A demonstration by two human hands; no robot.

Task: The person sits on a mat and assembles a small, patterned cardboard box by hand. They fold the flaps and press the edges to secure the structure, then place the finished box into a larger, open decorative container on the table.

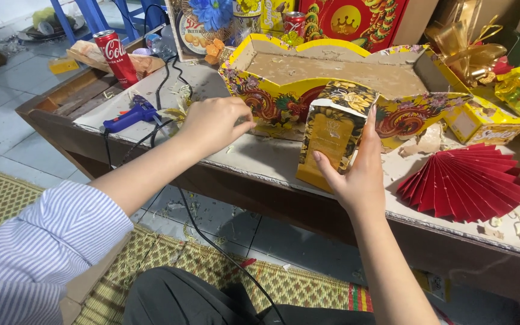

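My right hand (356, 171) grips a tall gold-and-black patterned box (332, 129), holding it upright against the front wall of a yellow decorated cardboard tray (272, 99) on the low wooden table (254, 162). My left hand (215, 123) is curled against the tray's left front wall, fingers touching it. The tray's inside is bare brown cardboard.
A blue glue gun (130, 115) with a black cord lies left of my left hand. A red drink can (115, 57) stands at the far left. A red paper fan (464, 180) lies on the right, near gold ribbon and small boxes. Tins and red packaging stand behind the tray.
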